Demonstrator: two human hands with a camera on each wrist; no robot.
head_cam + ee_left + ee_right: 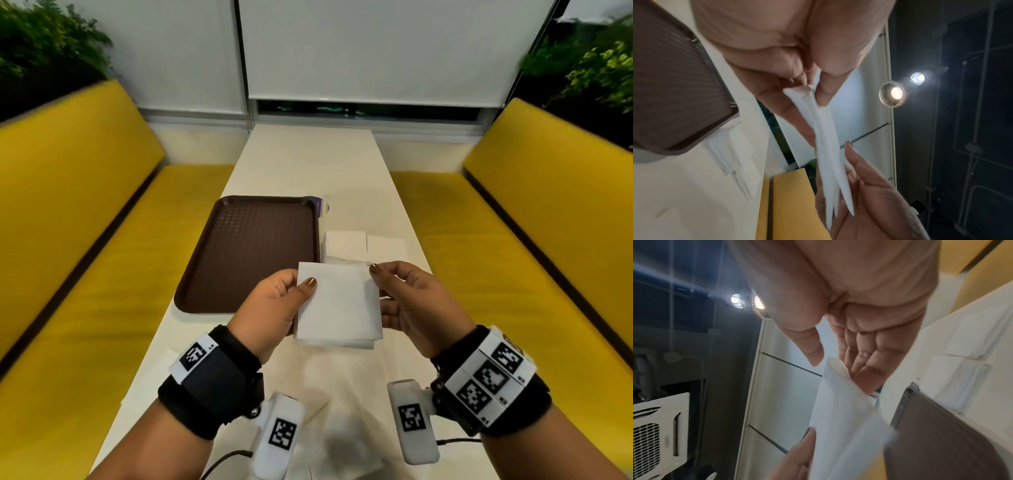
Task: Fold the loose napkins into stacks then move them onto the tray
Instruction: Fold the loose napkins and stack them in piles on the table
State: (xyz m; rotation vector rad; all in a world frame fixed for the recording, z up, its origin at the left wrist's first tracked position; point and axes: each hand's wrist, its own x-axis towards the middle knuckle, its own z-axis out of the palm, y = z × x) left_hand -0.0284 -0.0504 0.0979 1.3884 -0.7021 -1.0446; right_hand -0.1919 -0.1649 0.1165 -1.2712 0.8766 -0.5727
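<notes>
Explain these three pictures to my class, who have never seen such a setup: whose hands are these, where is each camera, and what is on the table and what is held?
No machine here: a person works with bare hands, wearing cameras. One picture looks down from the head; the other two look along each wrist toward the fingers. The left hand pinches a small stack of folded white napkins by one edge. The right hand steadies the opposite edge, though its grip is hard to judge. On the white table lies a brown tray with nothing on it yet. Beside the tray sit more folded napkins. Yellow benches flank the table.
</notes>
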